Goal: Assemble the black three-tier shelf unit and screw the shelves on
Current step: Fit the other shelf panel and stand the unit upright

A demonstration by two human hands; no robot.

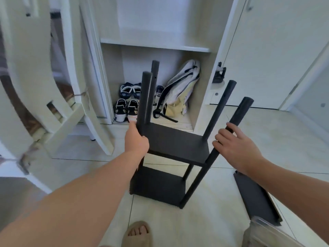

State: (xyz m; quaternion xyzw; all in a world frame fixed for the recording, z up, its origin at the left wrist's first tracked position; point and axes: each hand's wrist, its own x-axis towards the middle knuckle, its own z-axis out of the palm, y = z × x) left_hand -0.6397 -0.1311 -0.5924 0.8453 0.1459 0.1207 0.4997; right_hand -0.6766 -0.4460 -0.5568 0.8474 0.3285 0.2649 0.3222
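The black shelf unit (174, 145) stands on the tiled floor in the middle of the head view, with two shelves fitted on its round posts and the bare post tops sticking up. My left hand (136, 139) grips the near left post at the upper shelf's corner. My right hand (235, 147) curls its fingers round the near right post (238, 113) just above that shelf. A third black shelf board (256, 198) lies flat on the floor at the lower right, apart from the unit.
Behind the unit an open white cupboard (154, 45) holds sneakers (127, 100) and a grey-and-yellow backpack (179, 91). Its open door (96, 90) and a white chair (35, 90) stand at the left. My sandalled foot (138, 234) is at the bottom edge.
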